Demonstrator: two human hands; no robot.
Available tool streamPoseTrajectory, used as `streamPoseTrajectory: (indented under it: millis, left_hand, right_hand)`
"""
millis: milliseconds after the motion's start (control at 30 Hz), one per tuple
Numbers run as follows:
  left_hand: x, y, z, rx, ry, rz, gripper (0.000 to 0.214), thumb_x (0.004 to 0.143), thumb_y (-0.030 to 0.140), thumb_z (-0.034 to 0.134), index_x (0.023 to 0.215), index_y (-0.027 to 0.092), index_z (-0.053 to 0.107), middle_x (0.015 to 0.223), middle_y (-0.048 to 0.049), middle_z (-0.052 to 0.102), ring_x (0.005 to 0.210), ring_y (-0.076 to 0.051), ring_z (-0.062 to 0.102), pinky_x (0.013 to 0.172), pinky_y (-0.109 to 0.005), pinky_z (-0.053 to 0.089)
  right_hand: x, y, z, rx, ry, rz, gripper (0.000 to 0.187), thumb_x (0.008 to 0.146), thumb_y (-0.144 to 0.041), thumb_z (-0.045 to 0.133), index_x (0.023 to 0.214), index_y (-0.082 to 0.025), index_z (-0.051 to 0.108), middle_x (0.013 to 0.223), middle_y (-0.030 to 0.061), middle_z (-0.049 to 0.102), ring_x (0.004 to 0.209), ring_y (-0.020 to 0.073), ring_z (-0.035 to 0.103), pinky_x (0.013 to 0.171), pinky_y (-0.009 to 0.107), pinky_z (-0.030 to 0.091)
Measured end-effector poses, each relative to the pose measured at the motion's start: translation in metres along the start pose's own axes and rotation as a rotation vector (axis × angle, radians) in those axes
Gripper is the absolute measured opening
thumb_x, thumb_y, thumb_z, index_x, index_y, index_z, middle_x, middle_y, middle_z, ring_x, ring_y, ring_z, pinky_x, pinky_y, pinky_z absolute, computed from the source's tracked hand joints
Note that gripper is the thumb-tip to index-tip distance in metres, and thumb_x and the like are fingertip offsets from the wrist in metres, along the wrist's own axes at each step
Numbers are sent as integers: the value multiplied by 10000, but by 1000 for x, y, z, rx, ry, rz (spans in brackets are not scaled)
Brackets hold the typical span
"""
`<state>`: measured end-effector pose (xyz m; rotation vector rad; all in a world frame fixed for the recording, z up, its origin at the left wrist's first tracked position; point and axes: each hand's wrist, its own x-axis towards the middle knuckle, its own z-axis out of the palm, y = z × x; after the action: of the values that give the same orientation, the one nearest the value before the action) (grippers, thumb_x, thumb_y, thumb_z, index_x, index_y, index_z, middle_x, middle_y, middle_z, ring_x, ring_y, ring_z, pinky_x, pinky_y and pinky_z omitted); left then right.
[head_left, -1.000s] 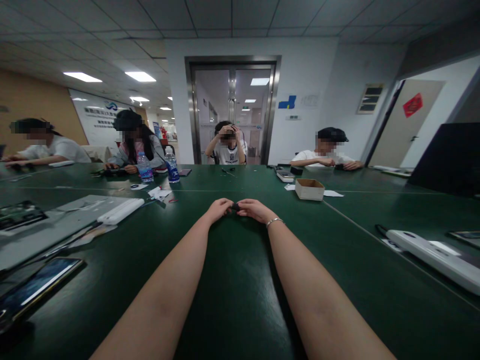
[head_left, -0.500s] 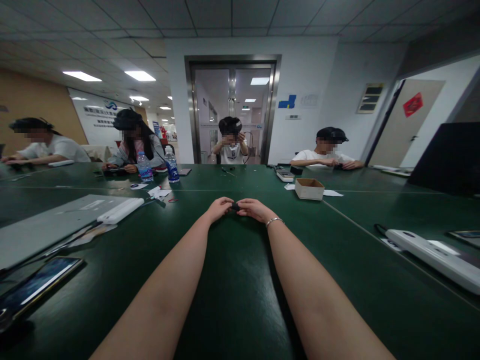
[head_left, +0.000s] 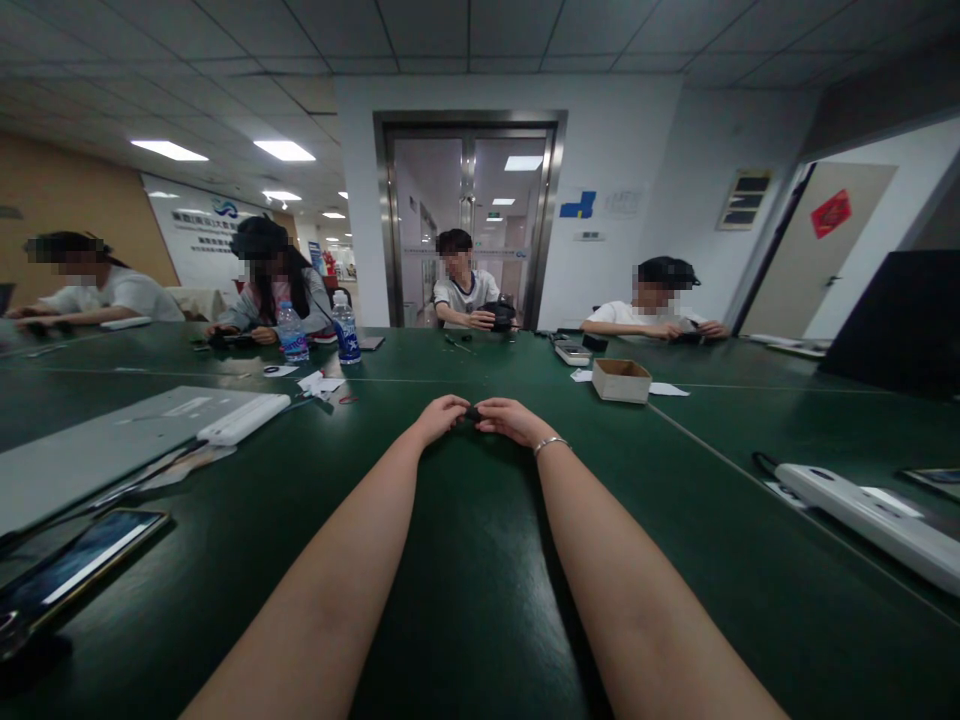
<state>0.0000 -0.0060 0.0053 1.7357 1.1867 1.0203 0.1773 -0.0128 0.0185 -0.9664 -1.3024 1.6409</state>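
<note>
A small black object [head_left: 472,412] sits between my hands, low over the green table [head_left: 480,560]; its exact kind is too small to make out. From one side my left hand [head_left: 440,417] pinches it with thumb and fingertips. My right hand [head_left: 512,418], with a silver bracelet [head_left: 551,443] at the wrist, grips it from the other side. The fingers hide part of the object. Both forearms stretch forward across the table.
On the left lie a grey laptop [head_left: 97,440], a white power bank [head_left: 244,419] and a phone [head_left: 82,560]. Two bottles [head_left: 346,330] stand beyond. A small box [head_left: 621,381] is ahead right, a long white device [head_left: 862,515] nearer. Several people [head_left: 469,290] sit across.
My hands keep nearly the same hold on the black object. Across the table, the person in the middle has taken off a black headset and now holds it low at the table.
</note>
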Motion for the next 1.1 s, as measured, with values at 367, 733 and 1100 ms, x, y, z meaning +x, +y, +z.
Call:
streamPoseTrajectory:
  millis: [367, 733, 1100]
  left_hand:
    - [-1, 4, 0, 0, -6, -20, 275, 787, 260, 431, 961, 130, 599, 649, -6, 562, 507, -77, 445, 505, -196, 357]
    - [-4, 7, -1, 2, -31, -9, 280, 807, 262, 411, 950, 119, 606, 588, 6, 525, 497, -73, 438, 502, -190, 356]
    - [-8, 12, 1, -36, 12, -17, 228, 743, 209, 502, 922, 127, 616, 717, -28, 595, 599, -96, 507, 522, -198, 373]
  right_hand:
    - [1, 0, 0, -9, -16, -5, 77, 788, -42, 580, 856, -78, 583, 719, 68, 642, 573, 111, 645, 573, 185, 547]
    - [3, 1, -2, -4, -27, 4, 98, 792, -26, 560, 876, -74, 576, 722, 66, 638, 592, 119, 652, 589, 187, 550]
    - [2, 2, -1, -4, -16, 2, 96, 777, -39, 585, 864, -81, 582, 720, 66, 642, 583, 120, 651, 562, 180, 548]
